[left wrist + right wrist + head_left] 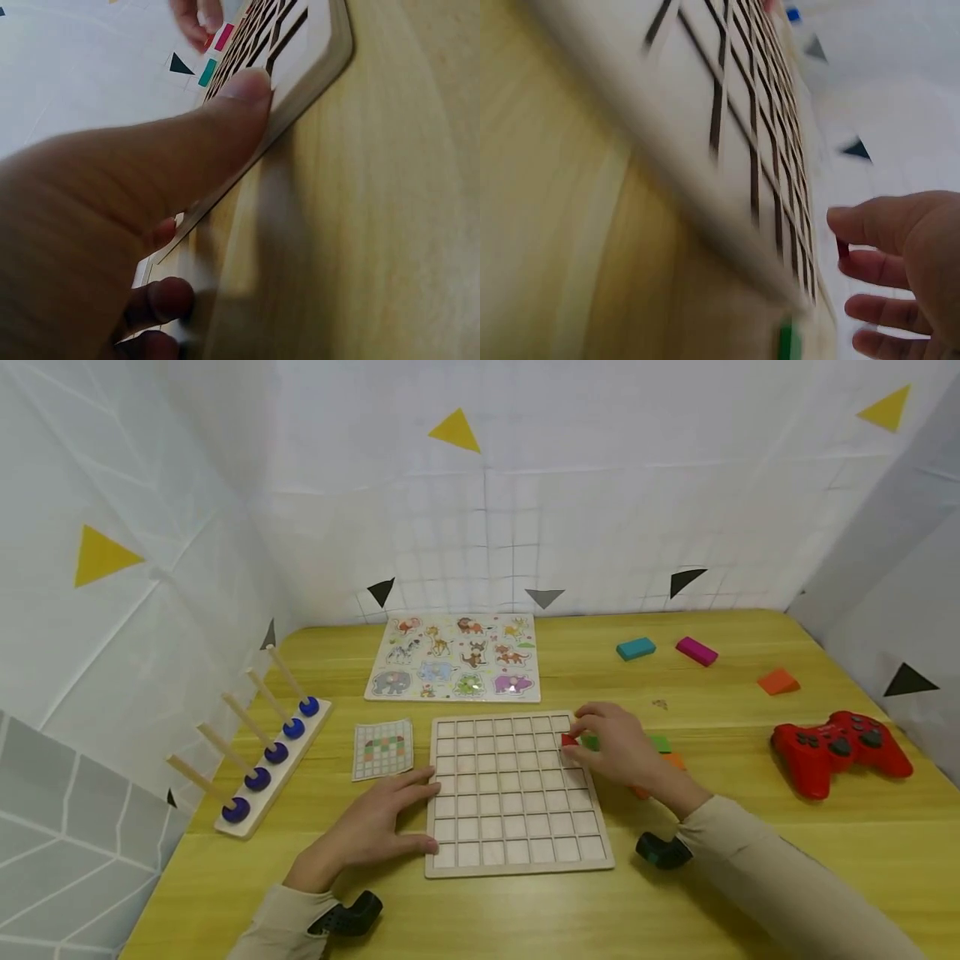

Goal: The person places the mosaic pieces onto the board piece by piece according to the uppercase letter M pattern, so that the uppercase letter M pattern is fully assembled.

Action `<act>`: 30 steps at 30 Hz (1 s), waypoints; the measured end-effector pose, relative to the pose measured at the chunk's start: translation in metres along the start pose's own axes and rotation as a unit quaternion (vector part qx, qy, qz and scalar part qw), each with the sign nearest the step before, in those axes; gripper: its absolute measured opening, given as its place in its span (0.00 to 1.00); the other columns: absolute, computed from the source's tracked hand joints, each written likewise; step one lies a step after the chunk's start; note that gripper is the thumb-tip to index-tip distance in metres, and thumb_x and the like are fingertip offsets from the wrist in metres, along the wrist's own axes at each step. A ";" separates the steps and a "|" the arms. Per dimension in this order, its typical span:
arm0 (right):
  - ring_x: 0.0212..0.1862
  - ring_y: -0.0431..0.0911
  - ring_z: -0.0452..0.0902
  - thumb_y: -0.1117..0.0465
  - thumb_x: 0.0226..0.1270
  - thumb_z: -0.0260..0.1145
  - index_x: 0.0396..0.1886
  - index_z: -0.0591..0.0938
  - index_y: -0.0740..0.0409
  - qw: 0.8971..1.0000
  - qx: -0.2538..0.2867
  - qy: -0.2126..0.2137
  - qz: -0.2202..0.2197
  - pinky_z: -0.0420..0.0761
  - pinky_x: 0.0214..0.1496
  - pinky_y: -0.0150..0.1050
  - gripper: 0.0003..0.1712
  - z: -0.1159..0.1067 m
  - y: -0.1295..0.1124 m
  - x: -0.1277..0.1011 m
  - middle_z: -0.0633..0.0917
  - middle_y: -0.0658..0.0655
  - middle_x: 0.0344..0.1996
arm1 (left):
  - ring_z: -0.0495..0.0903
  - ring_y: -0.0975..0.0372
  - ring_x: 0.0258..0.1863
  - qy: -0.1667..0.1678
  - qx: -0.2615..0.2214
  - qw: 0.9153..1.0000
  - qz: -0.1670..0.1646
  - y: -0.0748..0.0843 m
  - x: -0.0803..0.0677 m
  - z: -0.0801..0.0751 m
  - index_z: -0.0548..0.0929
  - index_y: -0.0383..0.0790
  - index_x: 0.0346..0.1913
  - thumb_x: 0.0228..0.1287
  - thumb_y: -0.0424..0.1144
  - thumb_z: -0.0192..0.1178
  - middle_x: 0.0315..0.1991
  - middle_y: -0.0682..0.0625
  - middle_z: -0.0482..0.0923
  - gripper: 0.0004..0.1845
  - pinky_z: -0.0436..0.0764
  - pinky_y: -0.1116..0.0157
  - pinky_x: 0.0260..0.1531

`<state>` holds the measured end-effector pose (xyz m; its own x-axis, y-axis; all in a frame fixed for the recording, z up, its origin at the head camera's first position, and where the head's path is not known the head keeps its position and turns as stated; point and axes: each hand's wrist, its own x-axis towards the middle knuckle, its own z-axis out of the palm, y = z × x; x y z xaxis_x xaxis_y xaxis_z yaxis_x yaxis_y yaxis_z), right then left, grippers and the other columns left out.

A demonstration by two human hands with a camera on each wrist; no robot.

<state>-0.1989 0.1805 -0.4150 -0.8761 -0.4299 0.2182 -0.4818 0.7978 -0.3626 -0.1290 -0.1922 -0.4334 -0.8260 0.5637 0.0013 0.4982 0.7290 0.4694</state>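
Observation:
A pale wooden grid board [519, 870] lies on the table in the head view. My left hand [377, 821] rests at its left edge, the thumb [247, 86] on the frame and the fingers straight. Between thumb and forefinger, my right hand [611, 745] pinches a small red tile [568, 740] over the board's upper right edge. In the right wrist view the red tile [843, 248] shows edge-on between the fingertips. Green tiles [660, 743] and orange tiles [673, 761] lie under and beside the right hand, partly hidden by it.
A pattern card [383, 750] lies left of the board, beside a peg stand [274, 768] with blue rings. An animal puzzle [452, 658] sits behind. To the right are blue [636, 648], magenta [697, 651] and orange [778, 682] blocks and a red game controller [842, 752].

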 end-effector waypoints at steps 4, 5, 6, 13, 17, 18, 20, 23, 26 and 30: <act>0.58 0.58 0.76 0.53 0.61 0.73 0.37 0.88 0.57 0.996 0.012 -0.043 -0.082 0.76 0.59 0.57 0.12 0.019 -0.026 0.026 0.83 0.62 0.53 | 0.65 0.46 0.72 -0.004 0.000 1.000 -0.002 -0.001 0.001 0.000 0.74 0.46 0.68 0.55 0.63 0.67 0.75 0.47 0.63 0.40 0.67 0.44 0.67; 0.58 0.58 0.76 0.53 0.62 0.72 0.37 0.88 0.56 0.993 0.017 -0.052 -0.106 0.76 0.59 0.57 0.11 0.024 -0.033 0.031 0.83 0.62 0.53 | 0.65 0.46 0.72 -0.005 -0.002 1.000 -0.002 -0.001 0.002 0.000 0.74 0.46 0.68 0.55 0.63 0.67 0.75 0.47 0.63 0.40 0.67 0.44 0.68; 0.59 0.57 0.76 0.53 0.63 0.71 0.38 0.87 0.55 0.990 0.018 -0.060 -0.128 0.77 0.60 0.55 0.11 0.029 -0.038 0.037 0.82 0.61 0.54 | 0.65 0.46 0.72 -0.007 -0.004 1.000 -0.002 -0.001 0.003 0.000 0.74 0.46 0.68 0.55 0.63 0.67 0.75 0.48 0.63 0.40 0.67 0.44 0.68; 0.62 0.54 0.74 0.53 0.66 0.67 0.41 0.87 0.52 0.972 0.004 -0.087 -0.218 0.75 0.63 0.54 0.10 0.054 -0.060 0.058 0.82 0.57 0.56 | 0.64 0.47 0.73 -0.012 -0.012 1.000 0.001 0.002 0.008 0.003 0.74 0.47 0.68 0.56 0.63 0.67 0.75 0.49 0.64 0.40 0.66 0.45 0.69; 0.65 0.55 0.71 0.52 0.68 0.66 0.45 0.87 0.51 0.970 -0.005 -0.093 -0.226 0.73 0.64 0.57 0.12 0.056 -0.066 0.060 0.80 0.57 0.58 | 0.64 0.47 0.73 -0.012 -0.012 1.000 -0.001 0.002 0.007 0.003 0.74 0.48 0.68 0.56 0.63 0.67 0.75 0.50 0.63 0.40 0.66 0.45 0.69; 0.65 0.55 0.71 0.53 0.68 0.65 0.46 0.87 0.50 0.969 -0.007 -0.092 -0.230 0.73 0.64 0.58 0.12 0.056 -0.067 0.061 0.80 0.57 0.59 | 0.64 0.47 0.73 -0.011 -0.013 1.000 -0.002 0.001 0.007 0.003 0.74 0.48 0.68 0.55 0.63 0.67 0.75 0.50 0.63 0.40 0.66 0.45 0.69; 0.66 0.55 0.71 0.55 0.68 0.65 0.48 0.86 0.50 0.968 -0.012 -0.086 -0.236 0.73 0.65 0.58 0.12 0.056 -0.069 0.062 0.80 0.57 0.59 | 0.64 0.48 0.72 -0.009 -0.012 1.000 -0.005 0.001 0.006 0.003 0.74 0.48 0.68 0.55 0.63 0.67 0.75 0.50 0.63 0.40 0.66 0.45 0.69; 0.66 0.55 0.71 0.57 0.68 0.65 0.50 0.86 0.50 0.968 -0.007 -0.075 -0.239 0.74 0.65 0.58 0.13 0.055 -0.070 0.063 0.80 0.58 0.59 | 0.64 0.49 0.73 -0.009 -0.012 1.000 -0.013 0.000 0.004 0.001 0.74 0.49 0.68 0.54 0.64 0.68 0.75 0.51 0.63 0.40 0.66 0.46 0.69; 0.65 0.55 0.72 0.55 0.68 0.66 0.49 0.87 0.51 0.971 0.004 -0.068 -0.229 0.74 0.65 0.57 0.13 0.056 -0.070 0.064 0.80 0.58 0.59 | 0.64 0.50 0.73 -0.010 -0.013 1.000 -0.019 -0.001 0.002 0.001 0.74 0.50 0.69 0.54 0.64 0.68 0.76 0.52 0.62 0.41 0.66 0.48 0.70; 0.64 0.55 0.73 0.50 0.67 0.67 0.44 0.87 0.50 0.974 0.009 -0.067 -0.216 0.75 0.63 0.56 0.12 0.061 -0.071 0.064 0.81 0.58 0.57 | 0.65 0.49 0.72 -0.007 -0.012 1.000 -0.018 -0.002 0.000 0.001 0.74 0.49 0.69 0.54 0.64 0.67 0.75 0.51 0.63 0.40 0.67 0.47 0.69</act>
<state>-0.2221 0.0709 -0.4307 -0.5847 -0.7767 0.2342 -0.8057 0.5222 -0.2795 -0.1298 -0.1930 -0.4353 -0.8400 0.5419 -0.0281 0.4609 0.7399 0.4900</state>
